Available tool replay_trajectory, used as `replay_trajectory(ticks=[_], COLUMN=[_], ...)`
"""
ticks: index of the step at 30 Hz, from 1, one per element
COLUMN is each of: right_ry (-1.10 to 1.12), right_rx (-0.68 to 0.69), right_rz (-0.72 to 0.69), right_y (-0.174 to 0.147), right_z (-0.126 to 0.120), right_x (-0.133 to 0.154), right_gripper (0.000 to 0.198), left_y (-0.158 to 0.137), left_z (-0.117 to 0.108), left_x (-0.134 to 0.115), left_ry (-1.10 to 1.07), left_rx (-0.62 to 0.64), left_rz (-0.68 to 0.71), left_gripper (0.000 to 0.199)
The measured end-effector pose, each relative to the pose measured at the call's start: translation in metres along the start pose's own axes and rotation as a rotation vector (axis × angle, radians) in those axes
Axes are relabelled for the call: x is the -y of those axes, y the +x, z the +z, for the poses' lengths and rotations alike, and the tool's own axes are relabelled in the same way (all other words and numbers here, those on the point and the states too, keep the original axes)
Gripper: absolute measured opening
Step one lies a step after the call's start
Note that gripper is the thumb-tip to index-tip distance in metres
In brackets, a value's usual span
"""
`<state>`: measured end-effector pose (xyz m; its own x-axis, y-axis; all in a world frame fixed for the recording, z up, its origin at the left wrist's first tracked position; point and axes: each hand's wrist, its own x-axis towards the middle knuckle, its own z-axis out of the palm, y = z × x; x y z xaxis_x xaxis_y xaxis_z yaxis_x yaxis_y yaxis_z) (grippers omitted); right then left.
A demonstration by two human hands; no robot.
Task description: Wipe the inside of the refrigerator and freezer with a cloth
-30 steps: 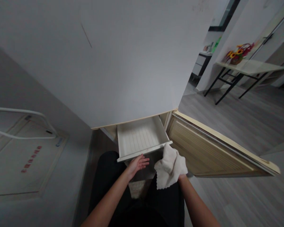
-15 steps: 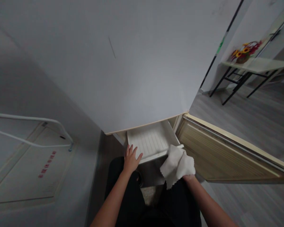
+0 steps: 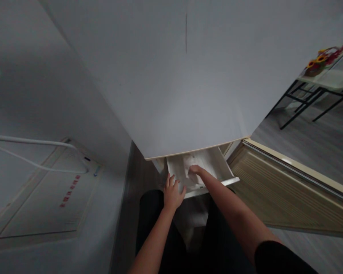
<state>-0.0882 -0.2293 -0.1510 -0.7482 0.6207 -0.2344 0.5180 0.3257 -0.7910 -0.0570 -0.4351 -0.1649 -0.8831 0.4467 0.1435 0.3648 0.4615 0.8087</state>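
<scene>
- L hand (image 3: 173, 195): palm-down at the drawer's (image 3: 231, 181) front L corner, fingers spread, thumb out to the R; fingertips at the rim, can't tell how firmly they touch.
- R hand (image 3: 194, 170): reaching down inside the drawer, on the white cloth (image 3: 188, 160); fingers bent, tips mostly hidden, so can't tell if they pinch the cloth or just press it.
- Cloth: in the drawer, L of its mid, partly under R hand; hard to make out vs the white drawer floor.
- Drawer: white, pulled partway out below the top of the pale unit (image 3: 188, 95); R part of its floor bare.
- Unit's door (image 3: 297, 186): cream edge, ridged inner side, swung open to the R.
- 2 legs in dark trousers (image 3: 150, 209) below the drawer, 1 knee each side.
- R arm: crosses the drawer's front rim; black sleeve (image 3: 277, 258) at bottom R.
- Far L: wall panel w/ red lettering (image 3: 70, 191), white rail (image 3: 31, 141) in front.
- Bkgd R: table (image 3: 341, 78) w/ flower basket (image 3: 314, 69) on top.
</scene>
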Motion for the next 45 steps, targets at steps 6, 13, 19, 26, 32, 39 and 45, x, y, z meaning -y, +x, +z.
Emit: replay_trajectory(ticks=[6, 13, 19, 26, 32, 39, 45], right_ry=[-0.543, -0.890, -0.884, -0.872, -0.880, -0.859, -0.852], right_rx=[0.387, 0.502, 0.494, 0.491, 0.519, 0.515, 0.506], right_rz=[-0.212, -0.274, -0.279, -0.275, -0.252, -0.265, -0.261], right_y=[0.005, 0.014, 0.016, 0.017, 0.020, 0.019, 0.019], right_z=[0.070, 0.070, 0.071, 0.072, 0.073, 0.074, 0.074], right_x=[-0.007, -0.030, -0.031, -0.034, -0.034, -0.036, -0.036], right_gripper=[0.103, 0.104, 0.105, 0.104, 0.109, 0.108, 0.108], left_y=[0.000, -0.001, 0.000, 0.000, 0.000, 0.001, 0.002], left_z=[0.002, 0.007, 0.008, 0.008, 0.007, 0.007, 0.009], left_x=[0.005, 0.012, 0.014, 0.015, 0.018, 0.021, 0.025], left_ry=[0.233, 0.380, 0.370, 0.350, 0.346, 0.319, 0.266], left_rx=[0.022, -0.061, -0.074, -0.070, -0.023, -0.017, -0.039], left_rz=[0.100, 0.161, 0.168, 0.195, 0.186, 0.183, 0.187], left_gripper=[0.020, 0.017, 0.016, 0.015, 0.017, 0.017, 0.014])
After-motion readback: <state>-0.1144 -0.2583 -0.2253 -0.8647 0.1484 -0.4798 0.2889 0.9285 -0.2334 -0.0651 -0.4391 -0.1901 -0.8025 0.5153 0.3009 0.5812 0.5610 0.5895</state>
